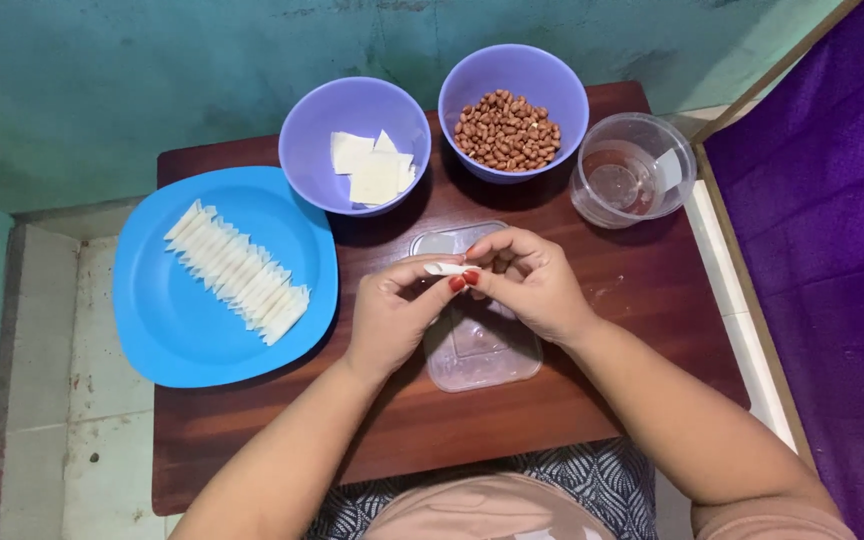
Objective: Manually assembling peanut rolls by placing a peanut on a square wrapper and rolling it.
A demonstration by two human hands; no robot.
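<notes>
My left hand point(392, 315) and my right hand point(532, 285) meet above a clear plastic lid point(477, 355) on the small brown table point(642, 290). Both pinch one small folded white wrapper piece point(444, 268) between thumbs and fingertips. To the left, a blue plate point(167, 320) carries a slanted row of several folded white pieces point(239, 272). Behind my hands stands a purple bowl point(312, 140) with a few flat white wrapper squares point(372, 170). Next to it, a second purple bowl point(472, 75) holds peanuts point(507, 130).
A clear round plastic container point(592, 205) with a little water stands at the table's back right. A purple cloth point(832, 250) lies along the right side. A teal wall point(102, 70) rises behind the table, and a pale tiled floor point(62, 400) shows at left.
</notes>
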